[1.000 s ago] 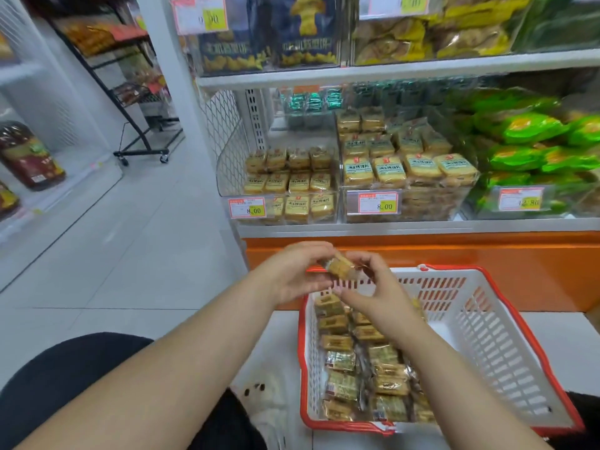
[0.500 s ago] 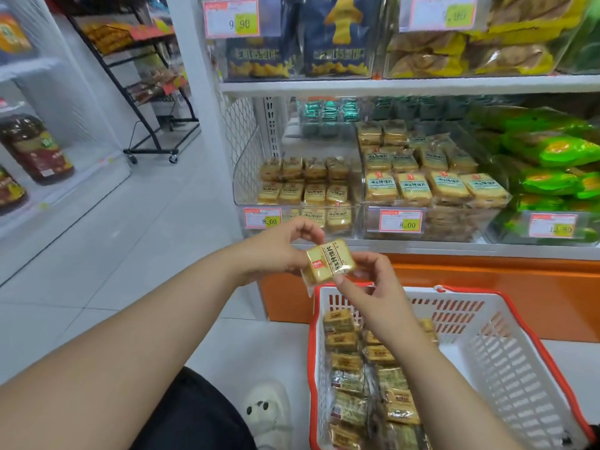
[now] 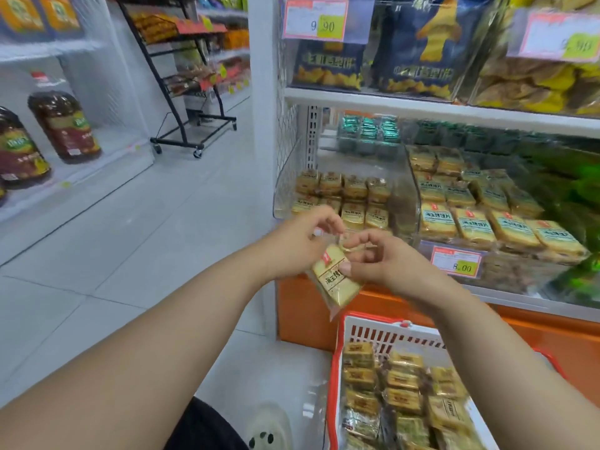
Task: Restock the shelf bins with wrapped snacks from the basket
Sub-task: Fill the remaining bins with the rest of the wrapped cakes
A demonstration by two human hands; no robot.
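Observation:
A yellow wrapped snack (image 3: 336, 280) hangs tilted between both hands, in front of the shelf's orange base. My left hand (image 3: 298, 238) pinches the wrapper's upper edge. My right hand (image 3: 380, 259) pinches the pack from the right, thumb on its face. Below stands the white basket (image 3: 373, 329) with a red rim, holding several wrapped snacks (image 3: 399, 391). Just beyond my hands, the left clear bin (image 3: 285, 177) holds rows of similar yellow packs (image 3: 354, 196). The bin to its right (image 3: 418, 186) is stacked with larger yellow packs (image 3: 474, 222).
Price tags (image 3: 456, 261) front the bins. Green packs (image 3: 578, 190) fill the far-right bin; bagged snacks (image 3: 418, 43) sit on the shelf above. A wheeled black rack (image 3: 191, 92) stands down the tiled aisle, bottles (image 3: 63, 125) on the left shelf. My shoe (image 3: 269, 430) is by the basket.
Both hands lifted the snack from over the basket toward the left bin. The pack has turned from flat to hanging tilted, and the view has moved closer to the shelf.

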